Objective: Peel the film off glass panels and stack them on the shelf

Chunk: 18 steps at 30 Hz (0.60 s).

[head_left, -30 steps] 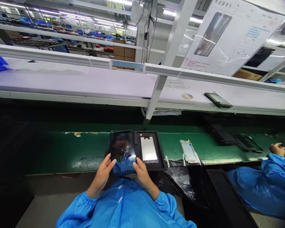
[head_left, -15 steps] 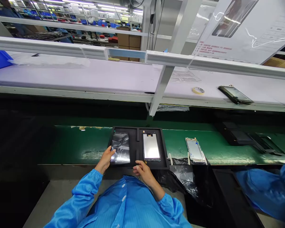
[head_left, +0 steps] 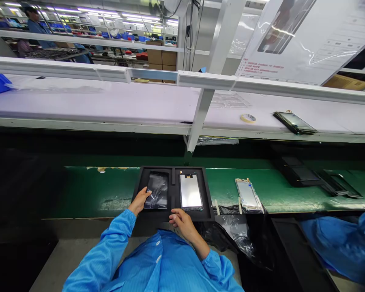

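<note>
A black two-pocket tray (head_left: 172,174) lies on the green belt (head_left: 94,194) in front of me. A dark glossy screen panel (head_left: 157,189) lies in its left pocket. A light grey panel (head_left: 190,191) fills the right pocket. My left hand (head_left: 139,201) pinches the dark panel's lower left corner, thumb on its face. Fingers curled, my right hand (head_left: 179,220) rests on the tray's front rim, just below the grey panel. Both arms wear blue sleeves.
Another wrapped panel (head_left: 248,195) lies on the belt to the right, beside a black plastic bag (head_left: 231,231). Black trays (head_left: 295,172) sit further right. The white shelf above carries a tape roll (head_left: 248,118) and stacked panels (head_left: 295,122). A co-worker's blue sleeve (head_left: 353,243) shows at right.
The dark panel, held up in both hands a second ago, has been lowered flat into the tray's left pocket. My right hand let go and dropped to the tray's front rim.
</note>
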Each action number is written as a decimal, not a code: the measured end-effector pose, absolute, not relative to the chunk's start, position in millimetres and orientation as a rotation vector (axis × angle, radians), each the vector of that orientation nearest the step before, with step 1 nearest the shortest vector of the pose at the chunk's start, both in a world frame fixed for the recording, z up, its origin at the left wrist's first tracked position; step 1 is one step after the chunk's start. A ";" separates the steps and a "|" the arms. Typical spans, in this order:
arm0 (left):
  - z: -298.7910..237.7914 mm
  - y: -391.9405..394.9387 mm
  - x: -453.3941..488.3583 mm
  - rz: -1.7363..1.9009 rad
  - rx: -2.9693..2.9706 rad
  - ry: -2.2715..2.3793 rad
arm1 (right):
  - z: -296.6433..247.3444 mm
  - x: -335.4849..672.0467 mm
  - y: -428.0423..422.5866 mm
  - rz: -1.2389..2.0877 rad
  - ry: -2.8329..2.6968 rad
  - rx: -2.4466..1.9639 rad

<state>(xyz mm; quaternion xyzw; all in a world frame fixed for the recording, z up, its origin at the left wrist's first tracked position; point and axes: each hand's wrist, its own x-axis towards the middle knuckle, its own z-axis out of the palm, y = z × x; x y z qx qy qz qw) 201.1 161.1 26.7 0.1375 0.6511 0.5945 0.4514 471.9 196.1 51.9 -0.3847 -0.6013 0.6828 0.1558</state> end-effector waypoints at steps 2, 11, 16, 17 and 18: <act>21.4 162.8 202.0 1.455 0.362 1.658 | 52.7 472.4 196.3 1.954 -1.724 -1.097; 36.1 157.0 223.0 1.438 0.626 2.139 | 47.7 479.7 190.7 1.938 -1.698 -1.128; 58.2 131.8 229.9 1.323 1.006 2.269 | 42.8 486.0 175.4 1.890 -1.714 -1.213; 63.0 128.0 229.4 1.297 1.067 2.280 | 39.7 487.0 170.9 1.886 -1.720 -1.237; 68.4 127.3 228.3 1.235 1.117 2.281 | 35.6 487.6 167.3 1.877 -1.728 -1.253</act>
